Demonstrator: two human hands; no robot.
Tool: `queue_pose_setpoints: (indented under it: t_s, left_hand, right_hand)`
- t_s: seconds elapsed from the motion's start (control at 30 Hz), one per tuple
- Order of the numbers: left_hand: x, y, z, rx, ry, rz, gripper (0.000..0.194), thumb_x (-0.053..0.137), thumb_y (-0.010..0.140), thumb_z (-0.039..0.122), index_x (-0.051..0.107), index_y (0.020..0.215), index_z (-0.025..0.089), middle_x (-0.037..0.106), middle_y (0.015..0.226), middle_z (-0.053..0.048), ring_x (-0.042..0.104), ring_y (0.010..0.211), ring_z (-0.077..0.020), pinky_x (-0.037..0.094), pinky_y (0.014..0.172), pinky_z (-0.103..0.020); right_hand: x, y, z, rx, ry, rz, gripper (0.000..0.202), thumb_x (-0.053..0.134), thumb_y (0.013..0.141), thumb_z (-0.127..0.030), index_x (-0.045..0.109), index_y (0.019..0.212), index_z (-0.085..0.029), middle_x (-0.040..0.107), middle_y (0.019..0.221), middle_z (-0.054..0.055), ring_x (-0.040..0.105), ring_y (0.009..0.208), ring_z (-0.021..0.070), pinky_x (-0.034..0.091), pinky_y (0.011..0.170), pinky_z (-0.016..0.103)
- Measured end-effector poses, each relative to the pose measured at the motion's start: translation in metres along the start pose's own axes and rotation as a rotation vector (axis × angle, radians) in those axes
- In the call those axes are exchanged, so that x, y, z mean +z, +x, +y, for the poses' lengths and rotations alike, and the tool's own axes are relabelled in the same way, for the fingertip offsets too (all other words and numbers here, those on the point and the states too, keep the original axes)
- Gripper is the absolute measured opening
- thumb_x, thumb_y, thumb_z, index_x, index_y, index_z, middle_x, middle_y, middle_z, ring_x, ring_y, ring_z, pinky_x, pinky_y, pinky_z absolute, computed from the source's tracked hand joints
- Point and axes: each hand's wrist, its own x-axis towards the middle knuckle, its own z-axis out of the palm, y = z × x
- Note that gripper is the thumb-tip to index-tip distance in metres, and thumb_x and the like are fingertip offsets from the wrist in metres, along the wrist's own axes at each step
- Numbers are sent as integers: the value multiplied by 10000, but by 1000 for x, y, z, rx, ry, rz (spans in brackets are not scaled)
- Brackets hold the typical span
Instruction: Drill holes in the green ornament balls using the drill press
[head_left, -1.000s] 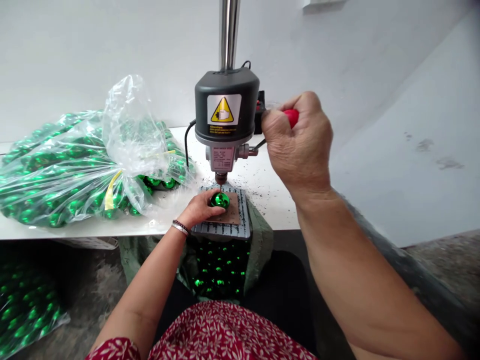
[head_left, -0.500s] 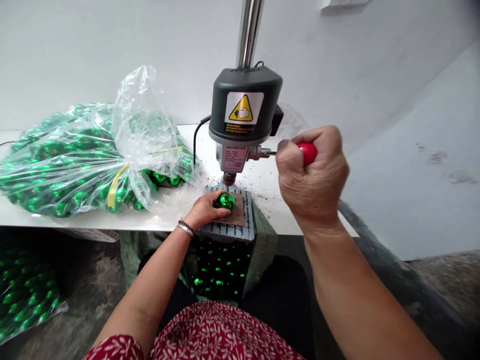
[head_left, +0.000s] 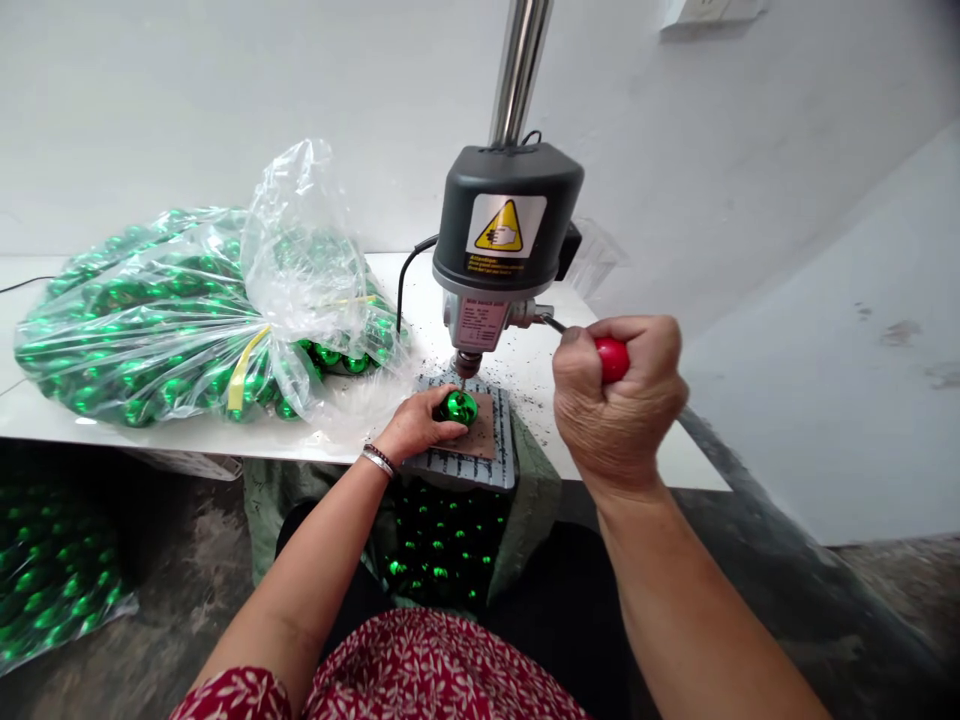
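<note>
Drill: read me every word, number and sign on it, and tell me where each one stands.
"Attention:" in yellow, on the sticker on the drill's dark cover; the smaller lines below it are too blurred to read.
No words: a yellow warning triangle showing a hand, above that.
"MINI BENCH", probably, heading the small plate below the cover; its other lines and any numbers are too small to read.

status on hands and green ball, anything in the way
Left hand holding ball under bit. Right hand gripping red knob. Left fingers close to bit; no other obstruction seen.
</note>
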Motion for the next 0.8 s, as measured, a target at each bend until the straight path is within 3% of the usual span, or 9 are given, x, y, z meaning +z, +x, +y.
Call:
queue_pose_setpoints:
  t_s: [0.2, 0.4, 0.63, 0.8]
  left_hand:
    - [2, -1, -3, 6, -55, 12, 604, 763, 677, 269, 626, 1262, 220, 700, 1159, -25, 634, 1107, -235, 466, 1031, -362]
    - [2, -1, -4, 20, -104, 24, 624, 783, 654, 250, 634, 1258, 206, 691, 1223, -54, 629, 1137, -249, 459, 1038, -372]
    - [-1, -4, 4, 36, -137, -12, 456, 764, 669, 242, 687, 1117, 200, 723, 1009, -7, 647, 1001, -220, 501, 925, -325]
    - [0, -8, 12, 22, -72, 31, 364, 751, 683, 291, 686, 1027, 189, 697, 930, 0, 630, 894, -194, 494, 817, -282]
  right_hand:
    - [2, -14, 10, -83, -1, 26, 183, 538, 813, -392, 510, 792, -213, 556, 642, -17, 498, 539, 87, 425, 558, 246]
    - [4, -20, 17, -67, -13, 53, 201, 554, 812, -423, 526, 799, -224, 590, 662, -8, 542, 574, 119, 437, 565, 270]
    - [6, -32, 27, -108, 31, 29, 186, 547, 818, -404, 500, 791, -226, 596, 666, -8, 571, 591, 125, 435, 566, 263]
    - [0, -13, 13, -62, 1, 0, 220, 529, 806, -438, 512, 771, -221, 580, 626, -10, 503, 520, 108, 398, 534, 253]
